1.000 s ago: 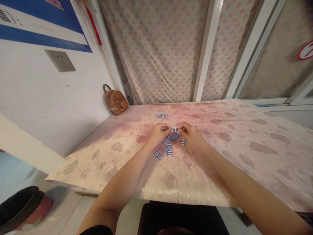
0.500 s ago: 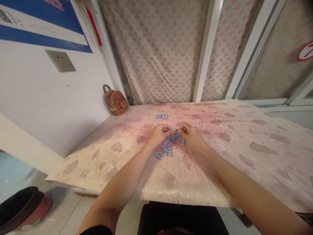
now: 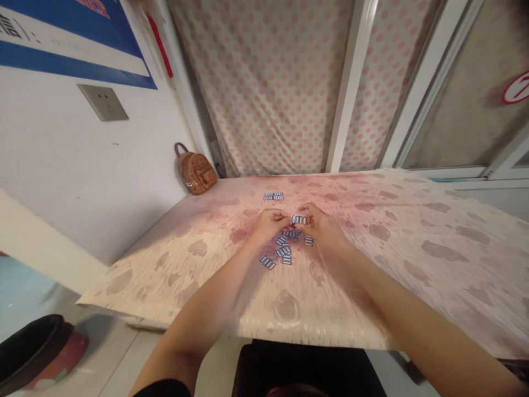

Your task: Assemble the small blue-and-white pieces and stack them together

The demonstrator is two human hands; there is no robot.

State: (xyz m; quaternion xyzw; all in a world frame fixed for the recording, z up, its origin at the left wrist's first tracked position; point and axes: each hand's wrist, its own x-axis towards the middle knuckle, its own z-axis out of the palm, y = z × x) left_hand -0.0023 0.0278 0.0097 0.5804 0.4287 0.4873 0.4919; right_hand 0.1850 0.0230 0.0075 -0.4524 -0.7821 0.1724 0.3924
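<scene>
A small blue-edged piece with white bars point(image 3: 298, 220) is held up between my two hands, its striped face toward me. My left hand point(image 3: 271, 225) pinches its left end, fingers curled. At the other end, my right hand point(image 3: 324, 226) grips it between thumb and fingers. Several similar striped pieces point(image 3: 283, 251) lie loosely scattered on the table just below my hands, some overlapping. One of them point(image 3: 308, 240) lies apart under my right hand. Farther back, a neat group of the same pieces point(image 3: 273, 196) is laid out in rows. Any print on them is too small to read.
A patterned cover lies over the table point(image 3: 285, 309). A brown backpack-shaped bag point(image 3: 196, 172) leans against the wall at the back left corner. Behind the table hangs a dotted curtain point(image 3: 273, 88). A dark-rimmed bin point(image 3: 41, 353) stands on the floor at left.
The held piece has turned to show its full striped face and now spans between both hands. My right hand's fingers have opened slightly and shifted around its right end.
</scene>
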